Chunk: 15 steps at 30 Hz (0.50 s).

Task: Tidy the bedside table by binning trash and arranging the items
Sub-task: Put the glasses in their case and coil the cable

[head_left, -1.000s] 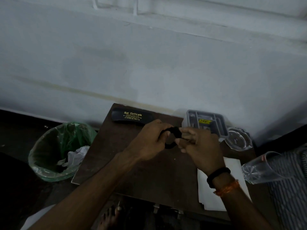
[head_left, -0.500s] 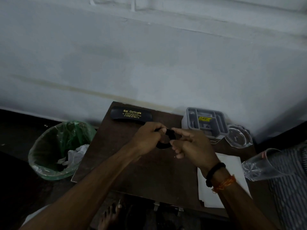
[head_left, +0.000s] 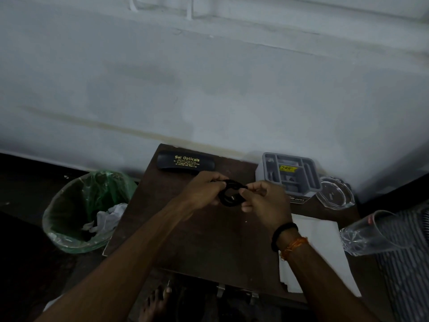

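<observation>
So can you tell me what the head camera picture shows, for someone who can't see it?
Two hands, the left hand and right hand, hold a coiled black cable above a dark bedside table. A black glasses case lies at the back, and a green-lined bin stands left.

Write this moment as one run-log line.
left hand: grips black cable coil | right hand: pinches coil | coil: above table | bin: left of table

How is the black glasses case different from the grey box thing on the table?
The glasses case is black, long and closed, with gold writing on its lid. The grey organizer is boxy and open on top, split into compartments, with a yellow sticker inside. The case lies at the table's back left; the organizer stands at the back right. Both sit by the wall.
</observation>
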Each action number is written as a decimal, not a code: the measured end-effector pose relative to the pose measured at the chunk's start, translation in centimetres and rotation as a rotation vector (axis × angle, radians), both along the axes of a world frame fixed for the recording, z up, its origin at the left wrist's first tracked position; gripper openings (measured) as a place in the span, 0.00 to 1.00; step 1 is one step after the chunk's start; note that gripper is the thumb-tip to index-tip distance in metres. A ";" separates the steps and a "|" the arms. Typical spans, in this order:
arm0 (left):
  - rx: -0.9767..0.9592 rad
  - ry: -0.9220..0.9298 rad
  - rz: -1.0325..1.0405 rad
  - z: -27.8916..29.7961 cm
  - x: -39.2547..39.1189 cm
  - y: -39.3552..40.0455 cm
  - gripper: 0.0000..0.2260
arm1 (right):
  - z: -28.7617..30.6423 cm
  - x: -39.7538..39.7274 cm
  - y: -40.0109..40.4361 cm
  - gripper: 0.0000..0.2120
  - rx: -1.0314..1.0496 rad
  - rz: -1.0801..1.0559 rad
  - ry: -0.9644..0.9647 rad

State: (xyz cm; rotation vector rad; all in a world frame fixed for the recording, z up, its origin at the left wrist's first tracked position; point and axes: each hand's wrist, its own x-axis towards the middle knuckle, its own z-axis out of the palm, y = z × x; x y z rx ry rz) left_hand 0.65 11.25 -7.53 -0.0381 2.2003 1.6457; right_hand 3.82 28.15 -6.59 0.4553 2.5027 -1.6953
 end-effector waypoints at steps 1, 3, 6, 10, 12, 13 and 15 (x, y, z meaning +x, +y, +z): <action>-0.035 0.000 -0.020 -0.2 -0.1 -0.3 0.10 | -0.2 -0.2 -0.2 0.04 0.025 -0.011 0.018; -0.053 -0.015 -0.023 -0.8 -0.1 -0.6 0.10 | -0.7 -0.4 -0.5 0.04 0.061 -0.037 0.046; 0.020 -0.058 0.111 -1.8 -0.2 -0.4 0.08 | -1.5 -0.8 -0.9 0.06 0.041 -0.078 0.030; 0.127 -0.118 0.345 -2.6 -0.5 0.8 0.09 | -2.2 -1.0 -1.5 0.12 0.021 -0.090 -0.007; 0.149 -0.092 0.392 -2.9 -0.7 1.4 0.07 | -2.1 -1.0 -1.7 0.15 0.022 -0.088 -0.014; 0.137 -0.072 0.402 -3.0 -0.8 1.7 0.07 | -1.9 -1.0 -1.8 0.16 0.031 -0.077 -0.017; 0.072 -0.028 0.390 -3.1 -1.1 2.2 0.06 | -1.8 -1.0 -1.9 0.19 0.071 -0.036 -0.018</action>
